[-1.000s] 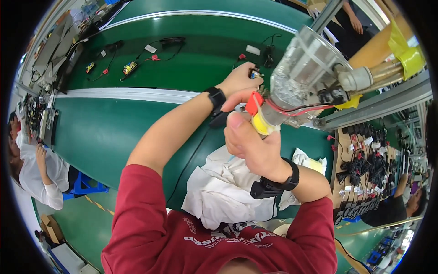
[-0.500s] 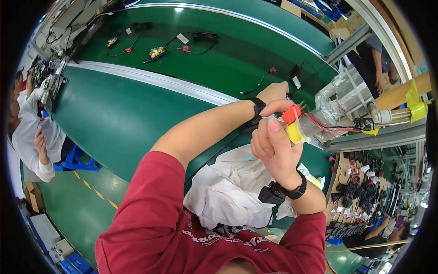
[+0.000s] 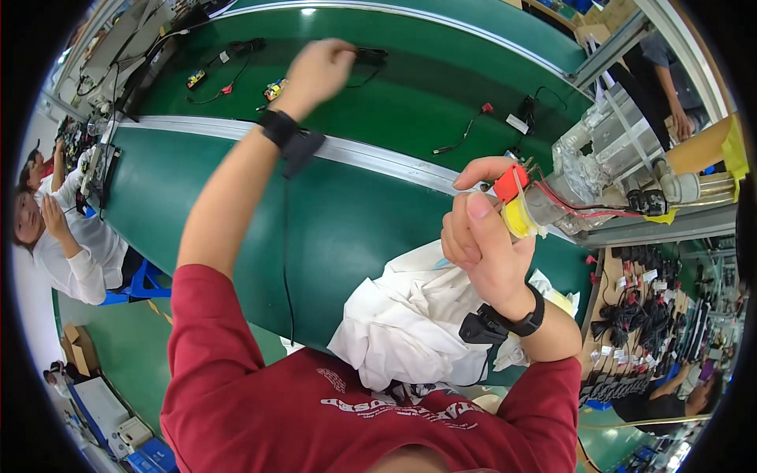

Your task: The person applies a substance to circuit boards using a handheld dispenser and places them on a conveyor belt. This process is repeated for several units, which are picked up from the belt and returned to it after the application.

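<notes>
My left hand (image 3: pixel 318 75) reaches over the far green belt. It is smeared by motion, its fingers bent beside a black adapter (image 3: pixel 371 55); I cannot tell whether it holds anything. Next to the wrist lies a small yellow circuit board (image 3: pixel 274 88). My right hand (image 3: pixel 485 236) is raised at the right, at the end of a clear tube wrapped in yellow tape (image 3: pixel 518 218). A red block (image 3: pixel 511 182) with wires is fixed on that tube. The right hand's lower fingers are curled, its index finger stretched behind the thumb; what lies between them is hidden.
Another board (image 3: pixel 195 79) with its cable lies far left on the belt, and a red connector (image 3: pixel 486 108) lies farther right. A white cloth (image 3: pixel 410 315) is bunched before me. A foil-wrapped pipe (image 3: pixel 583 158) juts in from the right. A person in white (image 3: pixel 87 256) sits at left.
My left hand has moved from beside the right hand, leftward and away, to the middle board and adapter on the belt. My right hand stays at the tube. The view has shifted slightly.
</notes>
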The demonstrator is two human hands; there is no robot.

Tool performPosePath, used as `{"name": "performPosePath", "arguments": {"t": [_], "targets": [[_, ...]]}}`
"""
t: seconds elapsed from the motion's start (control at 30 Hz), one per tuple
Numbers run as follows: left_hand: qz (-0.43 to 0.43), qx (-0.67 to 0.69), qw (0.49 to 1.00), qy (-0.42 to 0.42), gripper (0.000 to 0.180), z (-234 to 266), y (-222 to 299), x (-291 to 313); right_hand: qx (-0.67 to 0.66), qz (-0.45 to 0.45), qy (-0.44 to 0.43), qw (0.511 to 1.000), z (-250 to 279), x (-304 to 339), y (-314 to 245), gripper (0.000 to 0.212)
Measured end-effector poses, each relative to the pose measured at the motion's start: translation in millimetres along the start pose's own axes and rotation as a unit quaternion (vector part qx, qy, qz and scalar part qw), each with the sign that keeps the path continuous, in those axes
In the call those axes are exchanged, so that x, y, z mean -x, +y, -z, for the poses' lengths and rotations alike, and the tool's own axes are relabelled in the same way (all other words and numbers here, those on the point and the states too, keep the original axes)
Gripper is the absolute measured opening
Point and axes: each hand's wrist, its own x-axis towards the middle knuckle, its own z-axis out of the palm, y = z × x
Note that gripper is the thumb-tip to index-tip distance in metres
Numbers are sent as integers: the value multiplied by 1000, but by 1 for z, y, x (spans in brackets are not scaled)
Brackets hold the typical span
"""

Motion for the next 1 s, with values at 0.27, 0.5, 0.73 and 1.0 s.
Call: {"name": "performPosePath", "arguments": {"t": [0.27, 0.5, 0.73, 1.0], "targets": [[103, -193, 954, -206, 41, 65, -121, 9, -3, 26, -9, 1000, 5, 0, 6, 21], [37, -239, 948, -205, 39, 61, -63, 26, 4, 27, 3, 1000, 5, -1, 4, 21], [249, 267, 908, -206, 28, 51, 0, 10, 4, 26, 5, 1000, 7, -3, 2, 21], [241, 546, 755, -272, 27, -22, 96, 91, 31, 24, 52, 998, 14, -9, -11, 21]]}}
